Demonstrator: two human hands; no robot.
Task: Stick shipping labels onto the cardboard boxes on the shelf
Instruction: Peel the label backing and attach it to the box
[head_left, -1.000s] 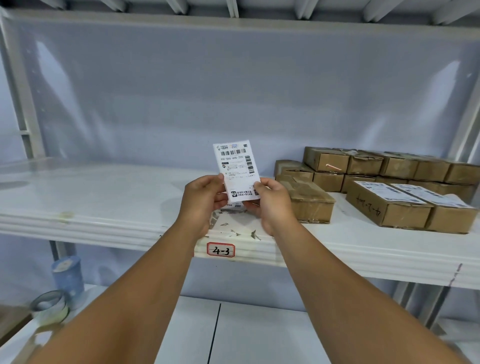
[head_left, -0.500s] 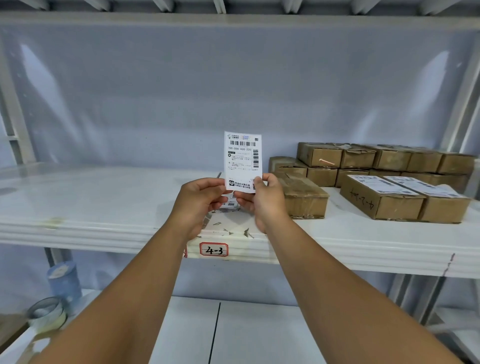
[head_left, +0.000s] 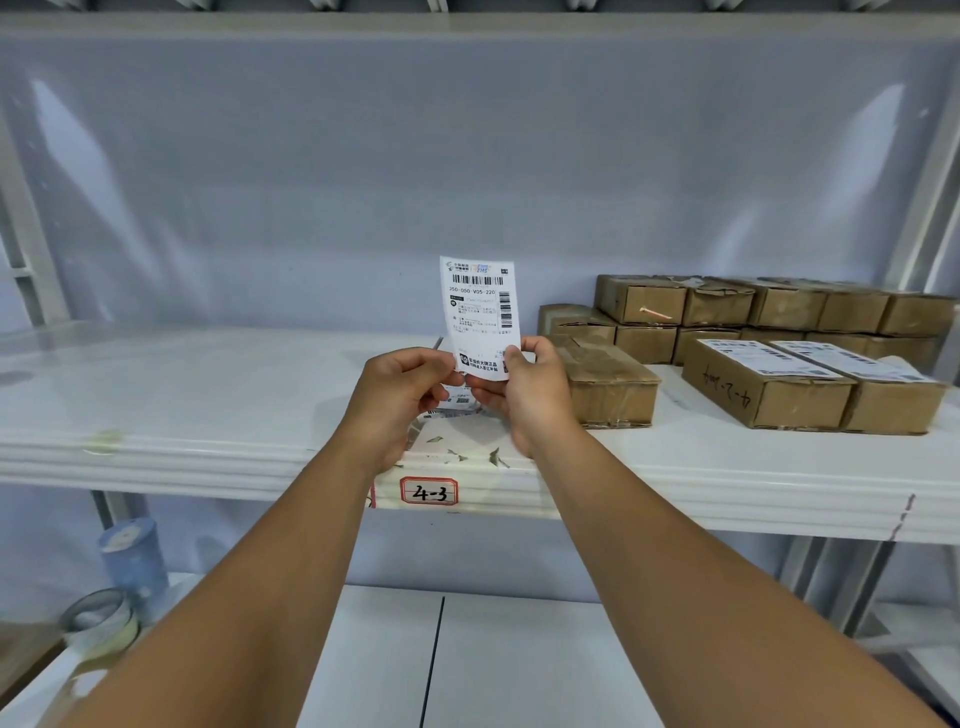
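Count at shelf 4-3 — by kind.

Hands: two, the left hand (head_left: 400, 395) and the right hand (head_left: 524, 397). Raised shipping label (head_left: 480, 312): one; more printed slips (head_left: 457, 402) lie under the hands, number not readable. Cardboard boxes, front row: three — one bare box (head_left: 608, 387) and two labelled boxes (head_left: 763, 389), each with one label on top. Behind them is a two-tier stack: five boxes in the upper layer (head_left: 789, 306), at least three showing in the lower layer (head_left: 644, 343), the rest hidden. One shelf tag (head_left: 428, 491). Lower left: one tape roll (head_left: 98, 621) and one blue cylinder (head_left: 135, 556).
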